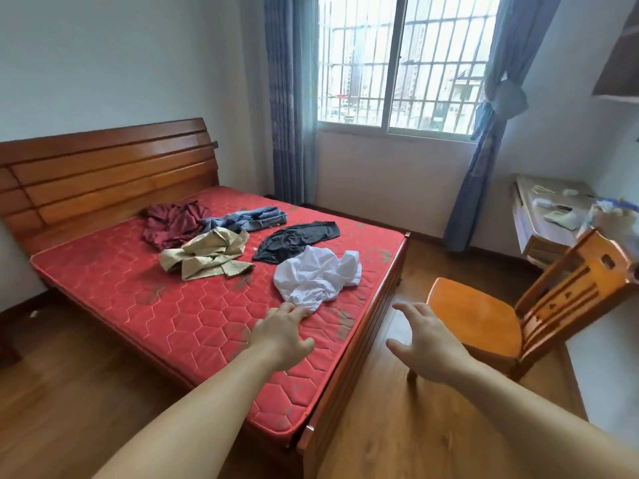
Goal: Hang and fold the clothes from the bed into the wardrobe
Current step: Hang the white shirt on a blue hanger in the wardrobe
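Clothes [242, 243] strewn on red mattress [173, 312]; wooden chair [484, 316] beside bed.

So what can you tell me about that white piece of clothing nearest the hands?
The white garment is a thin, plain fabric crumpled into a loose heap, so its type cannot be told. It lies on the red quilted mattress near the foot-end corner, closest of all the clothes to the person. The black garment lies just behind it, about touching. The left hand reaches its near edge, fingertips at the cloth; the right hand hovers apart.
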A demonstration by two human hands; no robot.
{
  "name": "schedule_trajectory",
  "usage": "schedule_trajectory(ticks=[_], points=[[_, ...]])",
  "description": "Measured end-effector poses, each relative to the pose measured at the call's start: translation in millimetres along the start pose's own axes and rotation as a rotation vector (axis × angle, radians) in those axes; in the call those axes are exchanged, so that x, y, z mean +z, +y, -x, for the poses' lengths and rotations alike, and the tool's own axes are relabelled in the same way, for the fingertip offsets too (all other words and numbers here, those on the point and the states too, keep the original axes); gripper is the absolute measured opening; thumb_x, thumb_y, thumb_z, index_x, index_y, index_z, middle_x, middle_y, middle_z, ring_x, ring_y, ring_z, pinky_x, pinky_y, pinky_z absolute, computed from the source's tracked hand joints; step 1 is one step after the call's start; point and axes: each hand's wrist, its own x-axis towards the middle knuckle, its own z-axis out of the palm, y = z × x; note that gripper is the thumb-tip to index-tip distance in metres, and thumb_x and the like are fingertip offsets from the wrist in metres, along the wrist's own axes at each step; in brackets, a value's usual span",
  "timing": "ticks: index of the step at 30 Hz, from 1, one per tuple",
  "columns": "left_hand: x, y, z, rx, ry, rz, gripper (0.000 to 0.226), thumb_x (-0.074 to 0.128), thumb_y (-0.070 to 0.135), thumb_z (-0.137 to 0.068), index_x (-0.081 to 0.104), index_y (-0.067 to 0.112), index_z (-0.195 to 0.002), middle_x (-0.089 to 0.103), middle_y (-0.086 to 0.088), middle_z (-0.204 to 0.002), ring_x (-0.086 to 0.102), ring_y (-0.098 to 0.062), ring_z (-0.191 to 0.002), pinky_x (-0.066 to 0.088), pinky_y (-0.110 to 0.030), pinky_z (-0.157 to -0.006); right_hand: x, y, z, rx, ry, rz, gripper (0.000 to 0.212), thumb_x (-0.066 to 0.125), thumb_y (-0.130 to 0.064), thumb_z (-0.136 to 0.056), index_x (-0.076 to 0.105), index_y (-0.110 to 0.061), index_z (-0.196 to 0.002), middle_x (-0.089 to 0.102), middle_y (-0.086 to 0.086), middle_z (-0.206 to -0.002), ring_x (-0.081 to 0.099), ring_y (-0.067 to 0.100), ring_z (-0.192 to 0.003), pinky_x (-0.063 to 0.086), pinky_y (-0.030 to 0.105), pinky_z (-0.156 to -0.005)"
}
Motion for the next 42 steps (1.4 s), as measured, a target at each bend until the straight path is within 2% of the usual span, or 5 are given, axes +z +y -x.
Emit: schedule_trajectory(ticks=[7,15,23,29,42], points=[[7.2,-2.8,-113.5,-0.056,-0.035,0.019,0.063,0.056,0.048,-0.084,0.039,0.035,-0.143,0.04,0.006,-0.144,0.038,-0.02,-0.132,0.037,-0.041,-0.106,-5.3,21.0,-115.9,-0.01,-0.04,0.058,0.073,0.063,-0.045,-0.088,0.027,-0.031,-0.149,0.029,-0.002,-0.153,0.038,0.019,-0.135,0.045,0.033,-0.101],[13.5,30.5,-244.2,-0.1,-0.021,-0.026,0.06,0.057,0.05,-0.085,0.041,0.036,-0.141,0.041,0.008,-0.143,0.038,-0.019,-0.132,0.038,-0.04,-0.107,-18.5,85.7,-257.4,-0.172,-0.048,0.278,0.072,0.056,-0.049,-0.088,0.021,-0.034,-0.149,0.026,0.0,-0.155,0.037,0.024,-0.135,0.046,0.04,-0.101],[20.9,68.6,-351.6,-0.262,-0.032,-0.07,0.057,0.055,0.045,-0.086,0.04,0.038,-0.14,0.041,0.008,-0.142,0.04,-0.019,-0.13,0.038,-0.038,-0.105,-42.3,147.1,-416.8,-0.166,-0.139,0.104,0.071,0.059,-0.047,-0.085,0.025,-0.034,-0.146,0.03,0.001,-0.149,0.042,0.027,-0.129,0.046,0.045,-0.098],[23.3,51.0,-427.9,-0.393,-0.02,-0.054,0.06,0.055,0.046,-0.086,0.038,0.036,-0.142,0.04,0.007,-0.141,0.04,-0.021,-0.129,0.04,-0.039,-0.101,-30.2,157.5,-521.4,-0.227,-0.22,0.113,0.071,0.06,-0.047,-0.085,0.026,-0.034,-0.146,0.03,0.0,-0.15,0.04,0.026,-0.131,0.046,0.043,-0.099],[63.0,10.1,-620.9,-0.479,-0.082,0.089,0.062,0.056,0.042,-0.086,0.038,0.035,-0.144,0.036,0.005,-0.148,0.038,-0.022,-0.132,0.036,-0.038,-0.105,18.8,168.3,-737.0,-0.295,-0.343,0.254,0.071,0.061,-0.049,-0.086,0.028,-0.031,-0.145,0.032,0.003,-0.149,0.043,0.028,-0.128,0.049,0.047,-0.096]])
